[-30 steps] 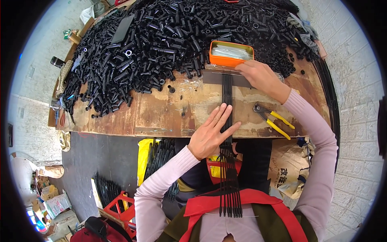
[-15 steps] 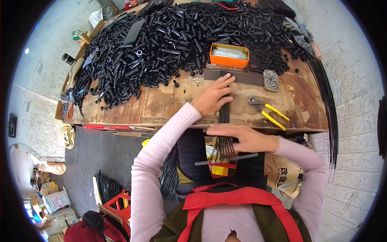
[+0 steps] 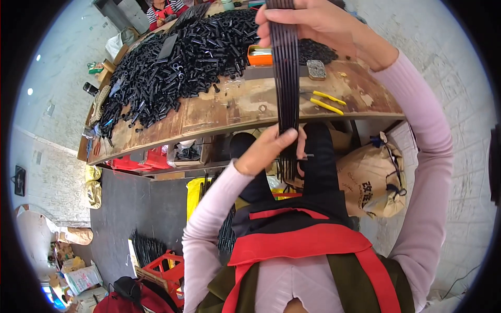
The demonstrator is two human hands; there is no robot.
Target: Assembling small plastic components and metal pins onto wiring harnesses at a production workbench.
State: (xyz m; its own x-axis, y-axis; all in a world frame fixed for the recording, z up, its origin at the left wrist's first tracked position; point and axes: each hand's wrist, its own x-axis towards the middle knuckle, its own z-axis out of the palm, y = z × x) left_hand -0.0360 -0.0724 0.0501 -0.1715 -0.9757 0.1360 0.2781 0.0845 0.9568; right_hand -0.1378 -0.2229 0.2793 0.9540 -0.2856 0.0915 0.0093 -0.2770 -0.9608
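A bundle of long, thin black rods (image 3: 286, 78) stands nearly upright in front of me, rising from my lap past the table's edge. My right hand (image 3: 321, 23) holds its upper part, thumb across the front and fingers curled round behind. Lower down, my left hand (image 3: 269, 149) is wrapped round the rods just above my lap. Their lower ends fan out slightly below it, between my knees; the top ends run out of view. Behind the bundle, cutting pliers with yellow handles (image 3: 327, 104) lie on the wooden table (image 3: 209, 116), their jaws partly hidden by the rods.
A large heap of black tubular parts (image 3: 193, 57) covers the table's left and back. An orange box (image 3: 257, 60) of thin pale sticks and a small tin (image 3: 316, 70) stand behind the bundle. A brown sack (image 3: 368, 177) sits right of my knees. Another person (image 3: 166, 11) is at the far side.
The rods have come up off the tabletop and now stand upright. My right hand has moved from their lower end to high up; my left has come down toward my lap.
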